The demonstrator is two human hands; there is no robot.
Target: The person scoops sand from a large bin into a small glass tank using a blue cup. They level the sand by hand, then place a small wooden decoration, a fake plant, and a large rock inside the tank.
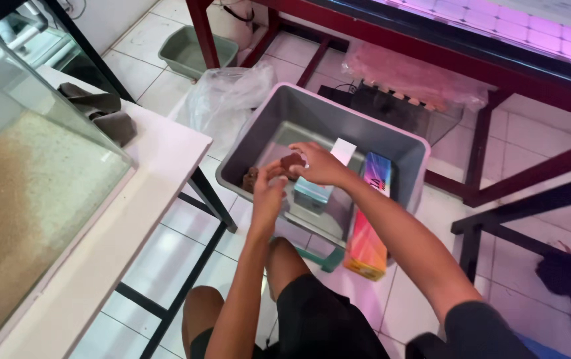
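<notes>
**Inspector:** Over the grey plastic tub (391, 143), both hands meet. State the grip

**Assistant:** The right hand (318, 165) pinches a small dark-brown lump (290, 161) between thumb and fingertips, held above the tub's interior. The left hand (269, 193) sits just beside it with fingers curled inward; whether it touches the lump I cannot tell

**Inspector:** Contents of the tub?

**Assistant:** A second brown lump (251, 178) lies near the left wall. A pale teal box (312, 194) stands beneath the hands, a white card (343, 151) behind it. A long rainbow-coloured carton (368, 229) leans over the near rim

**Inspector:** Surroundings?

**Assistant:** To the left, a glass tank (46, 126) with sand (13, 219) stands on a white table (152, 193); dark folded cloth (102, 112) lies beside it. A clear plastic bag (222, 100) sits behind the tub, a green basin (195, 52) further back on the tiled floor (531, 146)
</notes>
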